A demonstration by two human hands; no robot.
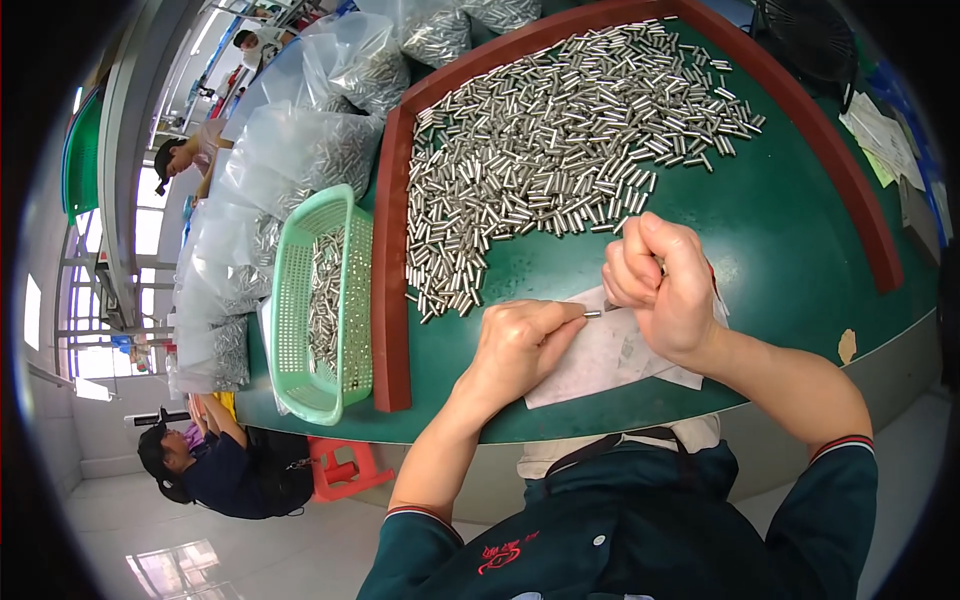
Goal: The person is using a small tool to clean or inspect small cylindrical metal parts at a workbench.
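My left hand (pixel 520 348) pinches a small shiny metal pin (pixel 593 314) between thumb and fingertips, its end sticking out toward the right. Just across from it, my right hand (pixel 662 280) is raised and closed, fingers curled in; what it holds, if anything, is hidden. Under both hands a pale, smudged sheet (pixel 590 365) lies on the green tabletop (pixel 790 230). Beyond them spreads a large heap of loose metal pins (pixel 560 140), its near edge close to my right hand.
A dark red raised border (pixel 392 270) frames the heap. Left of it, a light green plastic basket (pixel 350 300) holds more pins. Clear bags of pins (pixel 340 150) line the far left. Papers (pixel 880 135) lie at the right. Other people sit at left, one near a red stool (pixel 345 468).
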